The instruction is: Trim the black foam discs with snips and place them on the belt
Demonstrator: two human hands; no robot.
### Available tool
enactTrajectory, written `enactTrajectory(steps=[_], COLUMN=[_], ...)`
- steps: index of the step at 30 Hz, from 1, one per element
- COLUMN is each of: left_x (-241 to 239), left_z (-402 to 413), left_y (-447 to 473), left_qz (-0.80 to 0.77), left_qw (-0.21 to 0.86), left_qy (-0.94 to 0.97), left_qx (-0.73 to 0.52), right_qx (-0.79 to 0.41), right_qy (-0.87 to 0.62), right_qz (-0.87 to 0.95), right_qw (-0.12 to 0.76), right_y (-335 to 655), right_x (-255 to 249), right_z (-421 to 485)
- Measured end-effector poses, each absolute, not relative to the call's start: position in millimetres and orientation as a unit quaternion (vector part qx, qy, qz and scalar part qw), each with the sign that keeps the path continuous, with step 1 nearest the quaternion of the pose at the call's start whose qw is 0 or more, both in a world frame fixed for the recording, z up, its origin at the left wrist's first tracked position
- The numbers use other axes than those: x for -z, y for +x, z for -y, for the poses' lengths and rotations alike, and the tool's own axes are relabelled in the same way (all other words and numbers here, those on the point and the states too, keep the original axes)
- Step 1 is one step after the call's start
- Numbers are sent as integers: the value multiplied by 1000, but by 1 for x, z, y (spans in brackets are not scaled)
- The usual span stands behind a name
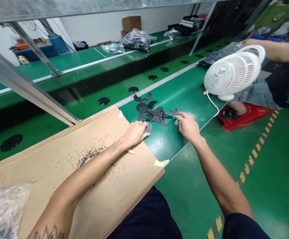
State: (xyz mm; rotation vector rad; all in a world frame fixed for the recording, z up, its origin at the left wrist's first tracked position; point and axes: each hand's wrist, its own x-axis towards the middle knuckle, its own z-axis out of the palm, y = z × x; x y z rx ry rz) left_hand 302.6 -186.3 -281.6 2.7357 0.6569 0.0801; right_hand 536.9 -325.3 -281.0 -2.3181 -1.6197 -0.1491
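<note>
Black piece (148,128) in left hand (134,133), lettering indiscernible

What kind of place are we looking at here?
Probably a factory assembly line: identical black parts are piled by the hands, more sit spaced along a green belt, and yellow-black striped tape marks the floor.

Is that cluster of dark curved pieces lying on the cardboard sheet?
No, the cluster of dark curved pieces lies on the green tabletop, past the edge of the cardboard sheet.
</note>
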Motion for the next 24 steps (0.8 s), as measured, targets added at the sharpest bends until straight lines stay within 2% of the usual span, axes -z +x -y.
enactTrajectory(steps=[5,11,12,14,15,17,20,24], left_x=[286,274,272,267,265,262,259,260], left_z=[188,179,178,179,180,186,197,215], left_y=[311,266,252,222,206,175,133,87], left_qz=[-253,-255,-260,-270,-274,-287,-343,-408], left_qw=[220,304,332,435,496,582,565,406], left_qy=[941,914,901,847,806,725,695,726], left_qx=[-43,-89,-101,-143,-172,-229,-284,-376], right_qx=[22,-57,-95,-284,-353,-475,-553,-607], right_qy=[-823,-786,-761,-630,-563,-470,-421,-396], right_qz=[544,549,562,554,550,542,526,486], right_qw=[161,279,310,465,506,510,490,489], right_y=[554,516,498,453,429,381,325,284], right_x=[283,270,267,262,259,255,253,259], right_z=[322,310,305,291,283,266,241,220])
